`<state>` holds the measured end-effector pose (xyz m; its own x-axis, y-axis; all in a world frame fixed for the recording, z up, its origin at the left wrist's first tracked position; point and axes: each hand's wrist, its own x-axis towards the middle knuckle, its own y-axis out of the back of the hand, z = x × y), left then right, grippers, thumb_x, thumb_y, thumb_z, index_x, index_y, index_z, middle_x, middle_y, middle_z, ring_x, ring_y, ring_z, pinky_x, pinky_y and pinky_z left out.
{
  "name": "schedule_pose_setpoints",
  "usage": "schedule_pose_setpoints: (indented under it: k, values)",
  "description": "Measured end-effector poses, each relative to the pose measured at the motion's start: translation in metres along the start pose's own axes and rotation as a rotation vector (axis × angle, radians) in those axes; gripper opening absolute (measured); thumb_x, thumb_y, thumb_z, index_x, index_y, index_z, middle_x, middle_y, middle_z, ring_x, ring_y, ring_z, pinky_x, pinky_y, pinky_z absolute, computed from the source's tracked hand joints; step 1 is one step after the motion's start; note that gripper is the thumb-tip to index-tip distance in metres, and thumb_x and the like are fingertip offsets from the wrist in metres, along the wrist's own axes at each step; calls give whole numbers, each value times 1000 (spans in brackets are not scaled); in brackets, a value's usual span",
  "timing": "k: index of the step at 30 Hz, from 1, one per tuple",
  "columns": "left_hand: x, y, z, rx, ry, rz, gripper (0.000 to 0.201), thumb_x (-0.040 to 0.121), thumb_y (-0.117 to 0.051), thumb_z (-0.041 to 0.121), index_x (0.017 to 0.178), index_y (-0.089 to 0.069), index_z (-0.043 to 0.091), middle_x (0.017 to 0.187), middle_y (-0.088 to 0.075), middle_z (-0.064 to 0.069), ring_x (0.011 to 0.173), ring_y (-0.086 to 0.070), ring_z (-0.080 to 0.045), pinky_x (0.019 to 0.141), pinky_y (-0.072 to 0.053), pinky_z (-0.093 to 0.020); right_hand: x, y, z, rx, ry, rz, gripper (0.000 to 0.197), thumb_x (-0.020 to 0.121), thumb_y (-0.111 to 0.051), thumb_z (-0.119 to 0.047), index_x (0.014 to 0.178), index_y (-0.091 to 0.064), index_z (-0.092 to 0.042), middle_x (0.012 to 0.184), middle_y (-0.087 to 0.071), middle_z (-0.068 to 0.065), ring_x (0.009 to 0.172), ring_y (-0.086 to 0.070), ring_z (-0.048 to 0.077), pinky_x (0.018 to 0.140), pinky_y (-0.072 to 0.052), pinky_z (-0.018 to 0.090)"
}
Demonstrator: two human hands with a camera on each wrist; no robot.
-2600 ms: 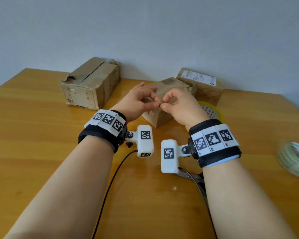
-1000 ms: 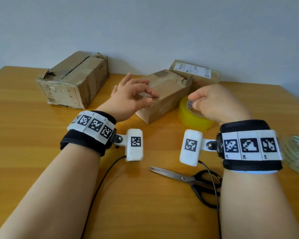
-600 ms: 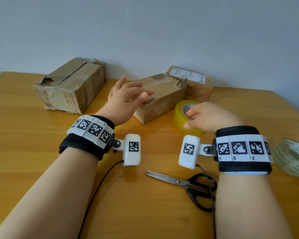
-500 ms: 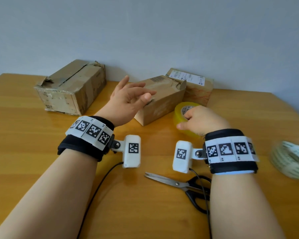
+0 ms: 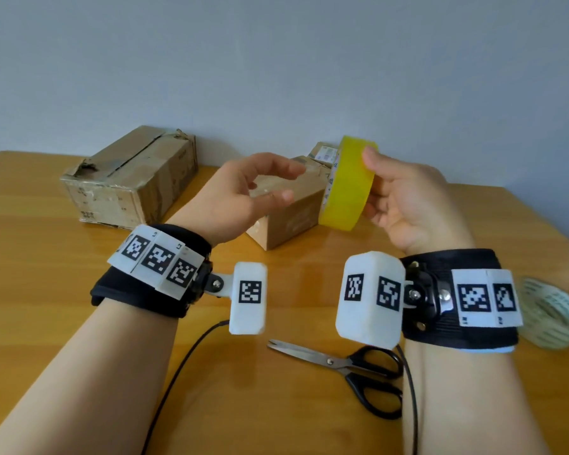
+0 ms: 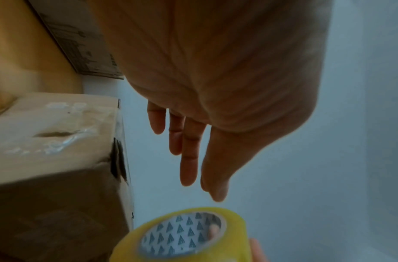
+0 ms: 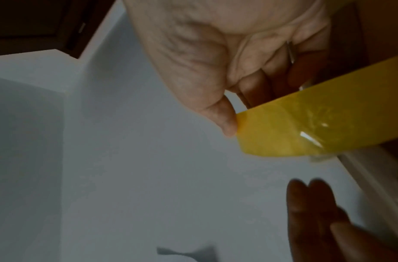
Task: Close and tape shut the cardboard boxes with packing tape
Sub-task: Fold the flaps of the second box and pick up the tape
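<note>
Three cardboard boxes sat on the wooden table, which ran up to a plain pale wall. At the far left lay the large worn box, its top seam torn. Toward the middle stood the smaller box, closed, with shiny patches of clear tape on its upper face; the labelled box peeked out just behind it.

Above that middle box hovered the left hand, forearm reaching in from the near edge, palm turned toward the right, fingers loosely extended and holding nothing, apart from the roll. Nearer me, black-handled scissors lay flat on the wood with blades together, pointing left.

To the right, the right hand was raised off the table, wrist cocked upward, and gripped the yellow roll of packing tape on edge, thumb pressed against the outer band and at least one fingertip inside the core. It was held in the air just right of the smaller box. At the far right edge rested a blurred pale tape roll.
</note>
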<state>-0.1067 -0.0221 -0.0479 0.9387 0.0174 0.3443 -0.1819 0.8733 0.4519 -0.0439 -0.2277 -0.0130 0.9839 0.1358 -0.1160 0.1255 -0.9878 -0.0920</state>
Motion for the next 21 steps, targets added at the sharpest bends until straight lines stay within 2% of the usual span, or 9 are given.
schedule_pose_setpoints:
  k: [3,5,8,11,13,16,18,20,21]
  values:
    - [1,-5,0,-15,16,-57,34,89,-73,23,120,-64,33,121,-65,24,114,-56,8,97,-38,-24,-3,-9,-1,134,-12,-16,19,95,-69,-31,105,-72,-15,102,-80,6,92,-73,21,89,-53,36]
    - [2,-9,-1,-16,38,-84,34,85,-76,26,116,-65,36,120,-65,23,112,-56,6,98,-38,-28,-5,-12,-2,194,6,-37,16,95,-69,-31,102,-71,-16,103,-80,6,95,-75,19,83,-54,32]
    - [4,-17,1,-53,26,-64,33,83,-78,24,112,-65,31,111,-69,16,104,-59,6,88,-41,-26,-6,-15,-4,220,25,-83,26,97,-65,-31,115,-70,-12,108,-79,7,103,-75,20,78,-56,28]
    - [5,-22,3,-231,23,-20,42,81,-79,18,118,-61,17,103,-73,-1,99,-69,-13,87,-53,-33,-8,-16,-4,162,27,-157,34,102,-57,-31,124,-68,-8,112,-78,10,104,-75,22,85,-59,35]
    - [5,-22,3,-332,33,-7,50,79,-78,14,123,-55,13,94,-73,-6,92,-70,-22,87,-54,-37,-8,-18,-3,105,47,-197,33,104,-54,-31,122,-68,-7,113,-77,11,104,-75,23,82,-60,36]
    - [5,-21,6,-439,28,24,51,83,-75,6,127,-49,9,90,-69,-8,85,-67,-22,82,-54,-31,-7,-18,0,15,134,-229,35,103,-56,-34,119,-70,-6,111,-77,14,105,-74,28,83,-60,40]
    - [5,-20,7,-523,28,61,50,84,-72,6,128,-48,6,91,-67,-13,85,-66,-25,82,-55,-36,-8,-15,1,-68,195,-298,38,98,-61,-37,120,-71,-7,113,-76,15,108,-73,30,86,-59,40]
    - [5,-17,9,-598,39,86,49,85,-71,6,128,-47,3,93,-65,-18,86,-64,-30,85,-54,-44,-9,-13,3,-128,241,-391,39,89,-68,-26,124,-69,-8,114,-77,12,108,-73,27,87,-60,36]
    - [5,-16,9,-610,49,95,48,85,-71,4,127,-48,2,92,-66,-18,85,-64,-31,84,-55,-44,-10,-13,4,-154,260,-414,40,87,-70,-15,126,-67,-10,114,-77,10,108,-73,25,89,-59,34]
